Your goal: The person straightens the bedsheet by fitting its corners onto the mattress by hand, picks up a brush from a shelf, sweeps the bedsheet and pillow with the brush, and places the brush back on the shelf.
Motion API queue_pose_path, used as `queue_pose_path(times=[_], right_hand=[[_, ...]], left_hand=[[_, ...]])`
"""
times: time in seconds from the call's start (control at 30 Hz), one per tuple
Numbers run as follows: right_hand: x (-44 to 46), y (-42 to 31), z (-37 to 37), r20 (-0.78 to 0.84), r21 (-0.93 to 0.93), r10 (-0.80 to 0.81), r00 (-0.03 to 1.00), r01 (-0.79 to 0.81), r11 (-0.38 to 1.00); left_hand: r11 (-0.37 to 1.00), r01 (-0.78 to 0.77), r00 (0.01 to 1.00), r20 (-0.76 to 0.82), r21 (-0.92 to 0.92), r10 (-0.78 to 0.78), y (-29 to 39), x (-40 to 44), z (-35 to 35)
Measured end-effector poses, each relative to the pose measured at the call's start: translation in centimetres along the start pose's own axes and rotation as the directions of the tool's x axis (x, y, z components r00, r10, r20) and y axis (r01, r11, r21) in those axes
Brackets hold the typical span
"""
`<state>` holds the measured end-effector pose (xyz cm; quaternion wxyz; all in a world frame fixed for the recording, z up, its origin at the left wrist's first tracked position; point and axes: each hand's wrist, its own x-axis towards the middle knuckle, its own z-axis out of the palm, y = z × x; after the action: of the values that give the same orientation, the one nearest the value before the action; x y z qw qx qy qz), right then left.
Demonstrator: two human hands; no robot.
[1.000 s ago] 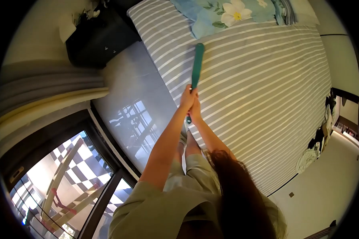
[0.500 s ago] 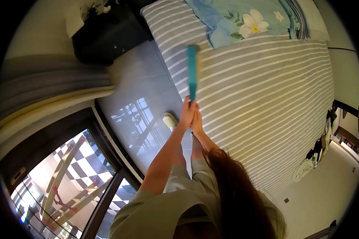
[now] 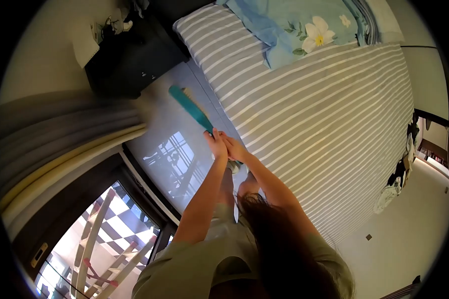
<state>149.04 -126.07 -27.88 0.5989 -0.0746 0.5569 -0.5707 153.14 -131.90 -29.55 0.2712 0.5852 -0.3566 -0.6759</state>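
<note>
A long green brush [image 3: 189, 107] with pale bristles along one side points up and to the left, over the floor beside the bed. My left hand [image 3: 216, 144] is wrapped round its handle. Against it, on the same handle, my right hand [image 3: 234, 148] is closed, partly overlapping the left. The handle's end shows just below my hands. To the right lies the bed [image 3: 304, 114] with a grey and white striped sheet; the brush is apart from it. A blue flowered cloth [image 3: 284, 37] lies at the bed's upper end.
A dark cabinet [image 3: 134, 55] with things on top stands at the upper left. Below it hangs a grey and yellow curtain [image 3: 70, 134]. A dark-framed glass door [image 3: 75, 209] shows a ladder [image 3: 92, 229] beyond. Clothes [image 3: 396, 179] lie along the bed's far right edge.
The brush has swung left, from over the striped sheet to above the floor, and now tilts left. Both hands have moved down and left with it, still round the handle.
</note>
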Motion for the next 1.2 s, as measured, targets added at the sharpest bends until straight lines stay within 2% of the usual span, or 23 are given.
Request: queue_pose_path(times=[0.03, 0.13, 0.23, 0.27, 0.3, 0.33, 0.37, 0.4, 0.43, 0.47, 0.53, 0.57, 0.63, 0.7, 0.8, 0.87, 0.9, 1.0, 1.03, 1.07, 1.13, 1.17, 1.2], right_hand=[[-0.4, 0.6, 0.0, -0.023, 0.096, 0.030, 0.999, -0.028, 0.995], [-0.8, -0.2, 0.3, -0.337, 0.182, -0.028, 0.941, 0.094, 0.979], [0.6, -3.7, -0.5, -0.477, 0.290, -0.024, 0.878, 0.183, 0.939], [1.4, -4.9, -1.1, -0.509, 0.309, -0.030, 0.860, 0.215, 0.926], [2.7, -5.2, -1.9, -0.476, 0.421, -0.009, 0.880, 0.237, 0.875], [4.1, -5.4, -2.6, -0.406, 0.366, -0.038, 0.913, 0.200, 0.909], [5.4, -5.4, -3.1, -0.332, 0.307, -0.056, 0.942, 0.164, 0.938], [6.8, -5.1, -3.6, -0.253, 0.242, -0.068, 0.965, 0.132, 0.961], [8.6, -4.5, -4.2, -0.163, 0.155, -0.011, 0.986, 0.037, 0.987], [9.6, -3.6, -4.6, -0.052, 0.160, 0.033, 0.998, -0.024, 0.987], [10.5, -4.9, -4.6, 0.168, 0.149, 0.118, 0.979, -0.144, 0.978], [10.6, -5.8, -4.8, 0.169, 0.087, 0.107, 0.980, -0.123, 0.989], [10.1, -6.5, -4.5, 0.178, -0.025, 0.089, 0.980, -0.085, 0.996], [9.0, -7.2, -4.7, 0.052, 0.036, 0.038, 0.998, -0.040, 0.999], [8.2, -8.1, -6.2, -0.171, 0.159, -0.024, 0.985, 0.052, 0.986], [9.0, -9.1, -7.0, -0.332, 0.277, -0.050, 0.942, 0.148, 0.949], [10.0, -9.6, -7.1, -0.330, 0.273, -0.077, 0.941, 0.173, 0.946], [13.8, -10.6, -7.5, -0.330, 0.264, -0.147, 0.933, 0.241, 0.934], [15.3, -11.1, -7.2, -0.290, 0.264, -0.119, 0.950, 0.198, 0.944], [16.3, -11.5, -7.0, -0.158, 0.262, -0.064, 0.985, 0.104, 0.960], [17.5, -12.1, -7.0, 0.109, 0.216, 0.066, 0.992, -0.089, 0.972], [18.0, -12.4, -7.1, 0.264, 0.180, 0.121, 0.957, -0.172, 0.969], [18.3, -12.9, -6.9, 0.287, 0.134, 0.127, 0.950, -0.170, 0.976]], left_hand=[[0.994, -0.039, 0.995, 0.099, 0.103, 0.029, 0.7, -0.3, 0.2], [0.990, -0.064, 0.883, 0.470, 0.124, -0.002, 2.6, 0.1, 2.8], [0.971, -0.065, 0.740, 0.664, 0.228, -0.107, 3.7, 1.8, 7.0], [0.950, -0.094, 0.758, 0.640, 0.297, -0.125, 3.9, 2.8, 8.1], [0.924, -0.122, 0.778, 0.613, 0.363, -0.138, 3.7, 4.0, 9.2], [0.891, -0.147, 0.798, 0.584, 0.430, -0.150, 3.4, 5.1, 10.0], [0.843, -0.222, 0.876, 0.479, 0.489, -0.048, 3.1, 6.2, 10.4], [0.862, -0.158, 0.932, 0.362, 0.481, -0.031, 2.5, 7.4, 10.0], [0.883, -0.101, 0.971, 0.237, 0.459, -0.012, 2.3, 8.8, 9.6], [0.902, -0.039, 0.995, 0.100, 0.431, -0.005, 1.8, 9.7, 8.9], [0.969, -0.026, 0.998, -0.051, 0.247, 0.040, 3.1, 9.5, 8.2], [0.988, -0.034, 0.991, -0.124, 0.152, 0.053, 3.8, 9.0, 8.2], [0.985, -0.108, 0.987, -0.106, 0.137, 0.123, 3.5, 8.3, 8.1], [0.982, -0.132, 0.988, -0.065, 0.132, 0.141, 4.2, 7.3, 9.4], [0.973, -0.114, 0.971, 0.230, 0.199, 0.066, 5.6, 6.6, 12.7], [0.954, -0.148, 0.882, 0.471, 0.259, 0.009, 6.3, 8.1, 15.2], [0.941, -0.162, 0.848, 0.529, 0.296, -0.020, 6.6, 9.0, 16.5], [0.872, -0.174, 0.921, 0.390, 0.457, -0.020, 3.8, 14.0, 16.8], [0.846, -0.168, 0.941, 0.338, 0.507, -0.016, 5.4, 14.1, 17.1], [0.842, -0.093, 0.971, 0.236, 0.531, -0.041, 7.4, 14.8, 16.9], [0.945, -0.089, 0.996, 0.007, 0.315, 0.091, 7.6, 15.6, 15.8], [0.959, -0.096, 0.992, -0.057, 0.265, 0.115, 7.6, 15.7, 15.2], [0.970, -0.111, 0.983, -0.120, 0.216, 0.140, 8.1, 15.7, 14.6]])
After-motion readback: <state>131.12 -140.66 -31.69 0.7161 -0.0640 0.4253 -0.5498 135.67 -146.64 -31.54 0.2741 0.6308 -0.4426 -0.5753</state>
